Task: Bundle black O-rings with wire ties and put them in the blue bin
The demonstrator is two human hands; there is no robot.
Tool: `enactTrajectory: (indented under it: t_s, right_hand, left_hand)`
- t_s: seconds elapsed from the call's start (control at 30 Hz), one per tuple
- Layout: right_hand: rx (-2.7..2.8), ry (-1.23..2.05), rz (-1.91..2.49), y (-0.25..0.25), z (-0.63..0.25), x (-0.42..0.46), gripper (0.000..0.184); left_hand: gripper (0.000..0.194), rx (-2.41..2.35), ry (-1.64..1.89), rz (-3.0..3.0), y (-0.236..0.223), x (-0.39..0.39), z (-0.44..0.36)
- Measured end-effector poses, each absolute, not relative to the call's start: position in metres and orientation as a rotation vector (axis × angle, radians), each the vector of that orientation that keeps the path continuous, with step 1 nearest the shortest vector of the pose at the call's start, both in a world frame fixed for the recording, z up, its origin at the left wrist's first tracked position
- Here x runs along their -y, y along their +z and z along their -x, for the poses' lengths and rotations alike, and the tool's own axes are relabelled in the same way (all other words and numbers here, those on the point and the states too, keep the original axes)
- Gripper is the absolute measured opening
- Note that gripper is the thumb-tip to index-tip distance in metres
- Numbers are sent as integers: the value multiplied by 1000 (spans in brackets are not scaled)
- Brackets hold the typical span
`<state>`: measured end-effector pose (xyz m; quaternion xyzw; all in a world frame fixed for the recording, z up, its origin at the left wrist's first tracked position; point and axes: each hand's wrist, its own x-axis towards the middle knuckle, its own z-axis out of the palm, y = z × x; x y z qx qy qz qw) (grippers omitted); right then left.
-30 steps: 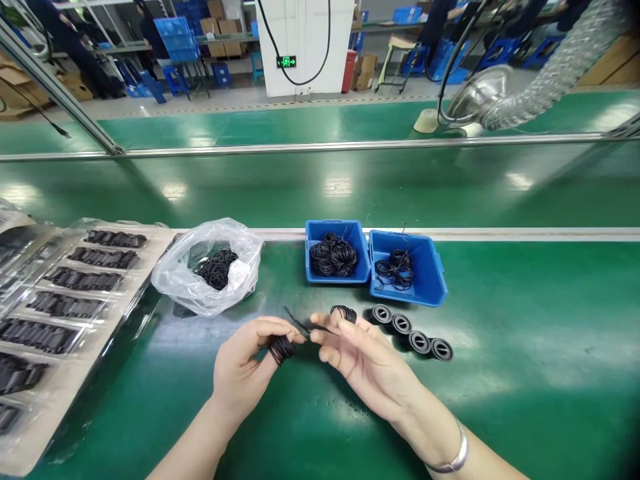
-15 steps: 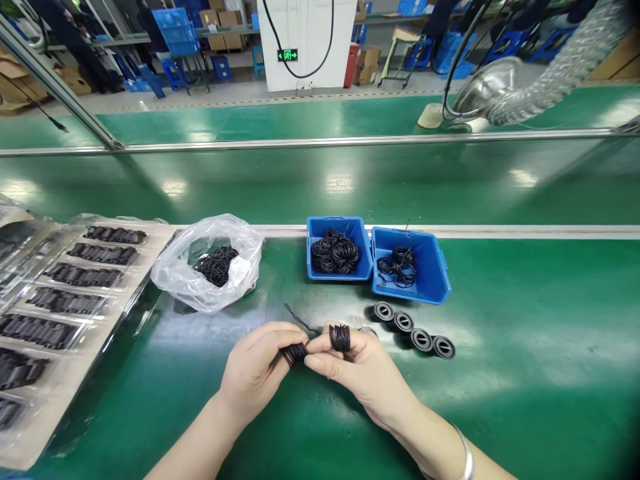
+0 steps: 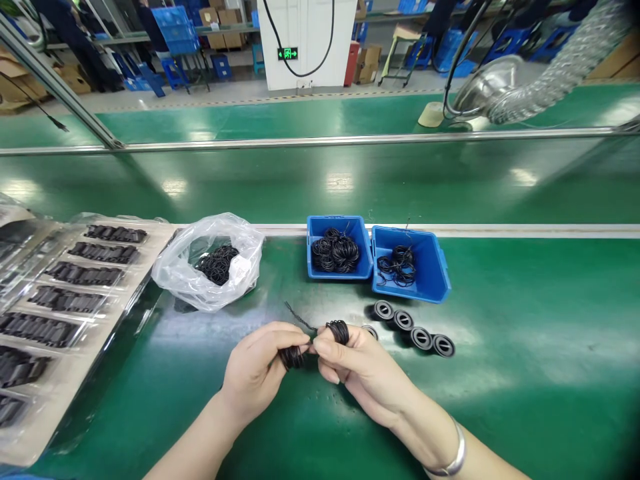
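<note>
My left hand is closed, with a bunch of thin black rings, rubber by their look, around its fingers. Thumb and forefinger of my right hand are pinched together and meet the left fingertips. A second stack of black rings is threaded on the right forefinger. Whatever lies exactly between the fingertips is too small to make out clearly. Just beyond the hands, a thin black strand sticks out. Black round caps with slotted tops lie in a row to the right, one partly hidden behind my right hand.
An open plastic bag of black rings stands at left. Beyond the hands are a blue bin and another blue bin, both holding black rings. Trays of black parts line the left side. A flexible duct hangs at upper right.
My right hand has turned; its thumb has risen against the forefinger, and the other fingers have lowered. The rings on that forefinger have tilted slightly. My left hand has hardly moved.
</note>
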<state>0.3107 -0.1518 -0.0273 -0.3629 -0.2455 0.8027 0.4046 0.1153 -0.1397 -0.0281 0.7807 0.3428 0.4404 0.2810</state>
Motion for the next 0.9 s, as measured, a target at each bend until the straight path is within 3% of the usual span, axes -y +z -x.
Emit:
enactTrajectory:
  t_s: [0.2,0.33,0.53,0.9]
  right_hand:
    - [448,1956,797,-25,-312,147,14]
    - [376,1962,753,-24,-314,145,15]
    - [384,1937,767,-24,-317,144,12]
    - [672,1809,934,-25,-312,146,25]
  left_hand:
    - [20,-1119,1164,-1633,-32,140,-114]
    - [9,-1231,1045,-1488,-33,137,-115]
    - [12,-1195,938,-1584,-32,136,-117]
    - [17,-1170,1031,-1854,-25,136,-117]
